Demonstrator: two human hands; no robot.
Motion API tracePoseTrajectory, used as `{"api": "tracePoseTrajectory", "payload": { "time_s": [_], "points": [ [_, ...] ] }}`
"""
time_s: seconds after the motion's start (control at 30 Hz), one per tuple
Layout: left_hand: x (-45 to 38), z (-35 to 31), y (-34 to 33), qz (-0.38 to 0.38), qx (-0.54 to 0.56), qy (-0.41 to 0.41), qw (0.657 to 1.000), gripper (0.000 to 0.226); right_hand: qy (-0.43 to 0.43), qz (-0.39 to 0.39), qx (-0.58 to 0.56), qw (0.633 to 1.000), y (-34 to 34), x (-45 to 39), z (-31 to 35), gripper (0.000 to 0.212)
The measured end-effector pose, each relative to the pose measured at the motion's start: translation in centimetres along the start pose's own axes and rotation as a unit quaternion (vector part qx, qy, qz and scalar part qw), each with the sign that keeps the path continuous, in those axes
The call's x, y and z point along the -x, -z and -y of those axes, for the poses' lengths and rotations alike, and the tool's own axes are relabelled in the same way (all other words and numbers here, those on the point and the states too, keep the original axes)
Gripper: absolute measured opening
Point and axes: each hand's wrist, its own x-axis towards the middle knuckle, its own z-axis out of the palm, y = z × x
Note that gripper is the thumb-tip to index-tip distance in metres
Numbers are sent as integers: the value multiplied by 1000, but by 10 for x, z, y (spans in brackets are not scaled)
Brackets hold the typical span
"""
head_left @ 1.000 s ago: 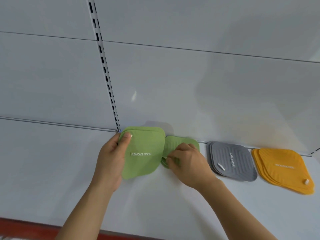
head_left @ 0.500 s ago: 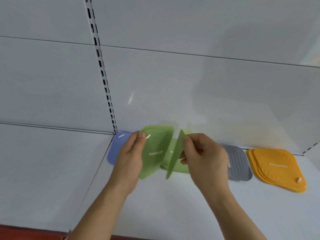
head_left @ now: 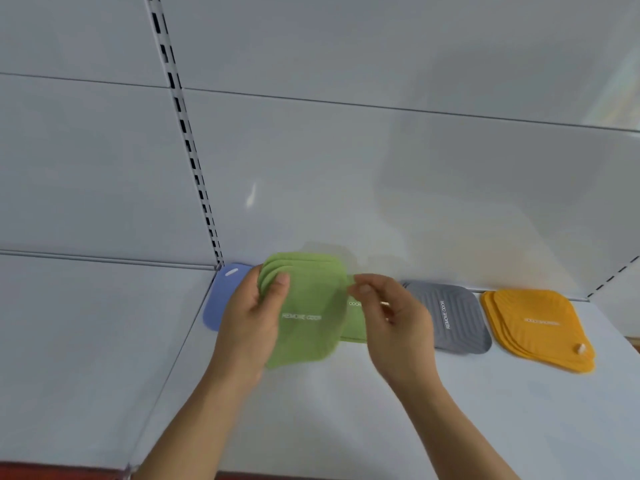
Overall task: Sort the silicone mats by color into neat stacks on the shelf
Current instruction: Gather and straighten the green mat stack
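Observation:
My left hand point(head_left: 247, 323) grips a fanned bunch of green mats point(head_left: 306, 317) just above the shelf point(head_left: 346, 417), thumb on the top mat. That mat reads "REMOVE ODOR". My right hand point(head_left: 393, 318) is at the bunch's right edge, thumb and forefinger pinching the upper right corner. One more green mat point(head_left: 354, 327) lies on the shelf behind the hands, mostly hidden. A blue mat point(head_left: 220, 299) lies flat at the left by the back wall, partly behind my left hand. To the right sit a grey stack point(head_left: 453, 320) and an orange stack point(head_left: 540, 327).
A slotted metal upright point(head_left: 188, 147) runs down the white back panel to the shelf's back corner near the blue mat. A second shelf section point(head_left: 86, 341) joins on the left. The shelf's red front edge point(head_left: 52, 471) shows at the bottom left.
My right hand lifted a green mat off the shelf, turned it on edge, and laid it onto the bunch in my left hand. The view shifted, uncovering the blue mat.

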Motion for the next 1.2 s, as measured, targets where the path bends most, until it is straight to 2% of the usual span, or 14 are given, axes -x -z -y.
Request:
{"api": "tracePoseTrajectory", "payload": {
  "time_s": [0.1, 0.2, 0.3, 0.4, 0.6, 0.7, 0.77, 0.83, 0.87, 0.93, 1.0, 1.1, 1.13, 1.2],
  "points": [
    [-9, -1, 22, -63, 36, 11, 997, 15, 84, 19, 180, 980, 2, -16, -35, 16],
    [-14, -5, 40, -95, 63, 27, 993, 17, 106, 143, 293, 939, -11, -19, -50, 22],
    [-17, -9, 48, -105, 69, 35, 991, 17, 101, 239, 386, 886, -29, -18, -48, 46],
    [-17, -11, 48, -104, 71, 38, 991, 17, 101, 214, 433, 870, -41, -22, -51, 48],
    [-7, -4, 43, -83, 55, 43, 994, 16, 125, 146, 360, 913, -46, -26, -57, 38],
    [-7, -2, 44, -93, 51, 58, 993, 16, -18, 92, 240, 966, -36, -31, -46, 28],
    [-7, -1, 43, -104, 58, 73, 990, 15, -108, 35, 146, 983, -20, -33, -34, 26],
    [-8, -1, 39, -108, 76, 90, 987, 16, -128, -31, 60, 990, -5, -32, -17, 24],
    [-8, 1, 36, -104, 84, 101, 986, 17, -106, -55, 31, 992, 0, -29, -7, 23],
    [-8, 2, 27, -87, 109, 133, 981, 17, 5, -55, 6, 998, 4, -18, 11, 19],
    [-6, 1, 15, -63, 139, 170, 974, 19, 152, 18, 36, 988, -2, -2, 16, 18],
    [-7, 1, 3, -33, 161, 203, 965, 24, 321, 174, 158, 917, -21, 25, -3, 22],
    [-7, 1, 1, -28, 169, 210, 963, 25, 343, 200, 194, 897, -25, 32, -11, 23],
    [-8, 1, 1, -22, 182, 220, 958, 29, 340, 214, 225, 888, -28, 38, -19, 23]
  ]
}}
